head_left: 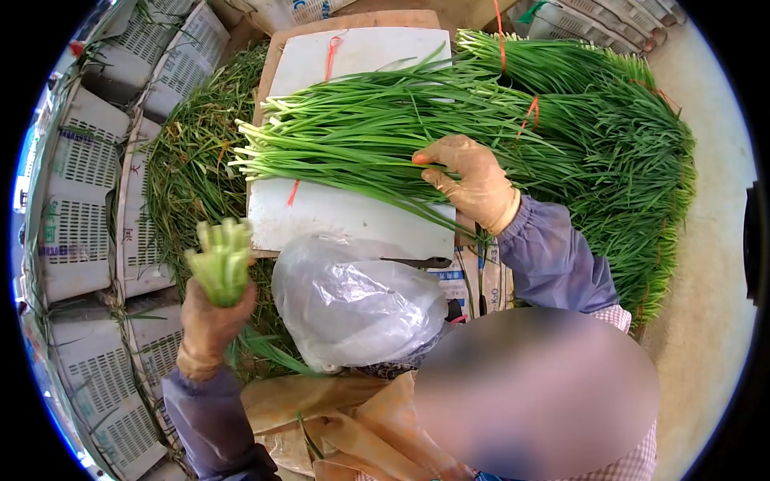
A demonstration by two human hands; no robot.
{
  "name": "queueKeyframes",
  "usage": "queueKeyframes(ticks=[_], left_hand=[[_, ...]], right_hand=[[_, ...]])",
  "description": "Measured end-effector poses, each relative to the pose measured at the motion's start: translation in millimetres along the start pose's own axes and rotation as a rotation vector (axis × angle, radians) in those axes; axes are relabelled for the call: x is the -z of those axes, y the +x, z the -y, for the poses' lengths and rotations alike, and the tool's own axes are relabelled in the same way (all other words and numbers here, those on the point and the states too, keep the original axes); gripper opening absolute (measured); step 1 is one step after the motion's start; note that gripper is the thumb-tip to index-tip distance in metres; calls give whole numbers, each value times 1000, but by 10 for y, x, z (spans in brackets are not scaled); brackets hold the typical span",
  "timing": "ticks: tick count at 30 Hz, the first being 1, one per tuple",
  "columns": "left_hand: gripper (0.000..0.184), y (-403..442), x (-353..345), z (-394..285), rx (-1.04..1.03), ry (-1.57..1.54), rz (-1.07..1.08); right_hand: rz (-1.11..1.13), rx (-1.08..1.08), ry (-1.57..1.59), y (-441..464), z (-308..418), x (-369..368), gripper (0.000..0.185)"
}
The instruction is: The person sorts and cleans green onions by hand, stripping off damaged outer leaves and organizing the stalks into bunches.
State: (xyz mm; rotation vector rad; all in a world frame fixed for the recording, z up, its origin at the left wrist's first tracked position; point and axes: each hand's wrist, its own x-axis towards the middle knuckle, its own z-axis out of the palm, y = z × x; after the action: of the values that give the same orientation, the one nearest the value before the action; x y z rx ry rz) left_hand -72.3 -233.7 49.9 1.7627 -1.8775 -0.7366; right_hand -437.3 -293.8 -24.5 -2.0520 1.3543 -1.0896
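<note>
A bunch of garlic chives (220,264), pale stem ends up, is gripped in my gloved left hand (212,317), held out at the left and slightly blurred. My gloved right hand (473,180) is at the near side of a loose layer of garlic chives (345,132). Its thumb and forefinger are nearly together around a few green leaves; its other fingers are partly hidden. The layer lies across a white board (377,220), white stem ends to the left. One red tie (332,58) lies on the board and another red tie (293,192) shows below the stems.
Tied garlic chives (618,152) are heaped on the right. Loose trimmings (192,152) lie left of the board. White slotted crates (84,168) line the left side. A clear plastic bag (353,301) bulges in front of the board.
</note>
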Motion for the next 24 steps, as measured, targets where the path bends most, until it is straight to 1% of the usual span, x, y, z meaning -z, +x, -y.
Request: queueKeyframes(ticks=[1, 2, 3, 5, 7, 9, 10, 11, 13, 14, 15, 17, 18, 19, 21, 23, 24], left_hand=[[34, 69, -57, -125, 36, 199, 20], [29, 120, -87, -322, 35, 280, 75], [29, 192, -149, -371, 40, 282, 77], [24, 289, -209, -411, -20, 276, 128], [26, 330, -194, -432, -10, 248, 166], [28, 341, -186, -414, 3, 173, 201], [33, 374, -187, -377, 13, 86, 259], [33, 403, -186, -363, 18, 91, 246], [39, 455, -185, -414, -158, 80, 258], [46, 514, -179, -494, -160, 140, 293], [51, 557, -198, -516, -235, 206, 288], [55, 711, -296, -707, -274, 222, 374], [53, 803, -379, -735, -302, 202, 377], [52, 904, -497, -715, -330, 179, 381], [50, 1117, -743, -618, -299, 116, 313], [51, 1329, -918, -397, -222, 109, 238], [51, 1419, -1000, -259, -215, 55, 180]], right_hand=[[52, 2, -91, 15, -55, -39, 19], [104, 7, -181, 37, -105, -70, 20], [108, 5, -176, 55, -150, -99, 20], [160, -51, -188, 88, -216, -153, 21], [165, -84, -132, 124, -210, -148, 20], [110, -128, -43, 164, -140, -68, 19], [34, -60, -39, 183, -136, -55, 16], [36, -47, -31, 196, -110, -47, 16], [-66, -320, 459, 250, 11, -52, 14], [75, -524, 721, 374, 195, 92, 14], [166, -584, 871, 496, 301, 177, 16], [335, -590, 1057, 719, 365, 225, 17], [272, -576, 1041, 809, 432, 137, 21], [374, -523, 1077, 896, 412, 121, 25], [415, -450, 1104, 1048, 622, 94, 29], [486, -370, 1093, 1192, 810, 70, 30], [515, -321, 1068, 1259, 899, 53, 27]])
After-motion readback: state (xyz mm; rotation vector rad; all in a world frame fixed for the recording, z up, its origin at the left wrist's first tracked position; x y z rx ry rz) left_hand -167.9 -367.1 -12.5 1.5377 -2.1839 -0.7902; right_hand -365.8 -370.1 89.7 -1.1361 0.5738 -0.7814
